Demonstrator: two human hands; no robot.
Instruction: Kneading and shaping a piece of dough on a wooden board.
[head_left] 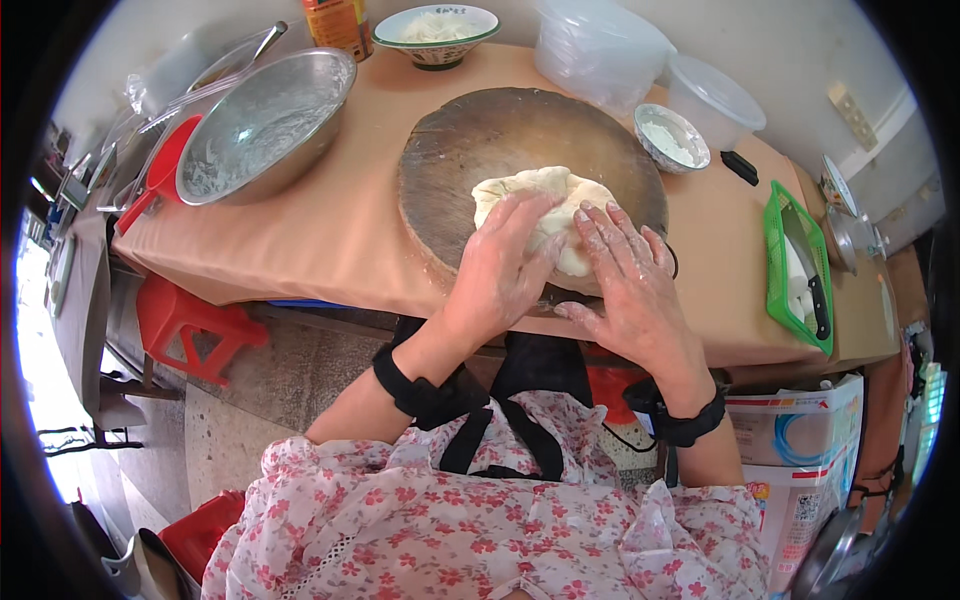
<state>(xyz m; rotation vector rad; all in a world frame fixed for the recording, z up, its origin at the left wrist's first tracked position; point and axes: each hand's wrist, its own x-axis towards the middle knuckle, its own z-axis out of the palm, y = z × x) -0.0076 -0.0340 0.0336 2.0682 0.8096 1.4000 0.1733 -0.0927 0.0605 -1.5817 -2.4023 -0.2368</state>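
Note:
A lump of pale dough [548, 182] with an uneven, folded edge lies on a round wooden chopping board [500, 122]. My left hand [508, 262] rests against the dough's left and near side, its fingers stretched over the top and slightly bent. On the dough's right side lies my right hand [630, 275], fingers extended and the thumb out toward the near edge of the board. Both hands are dusted with flour and press on the dough without gripping round it. The dough's near side is partly hidden beneath them.
Left stands a floury steel bowl [270, 130] beside a red scoop [165, 170]. Behind are a patterned bowl of white powder [437, 35] and a plastic tub [600, 55]. Right are a small flour bowl [672, 140] and a green basket [775, 265] with a knife [818, 290].

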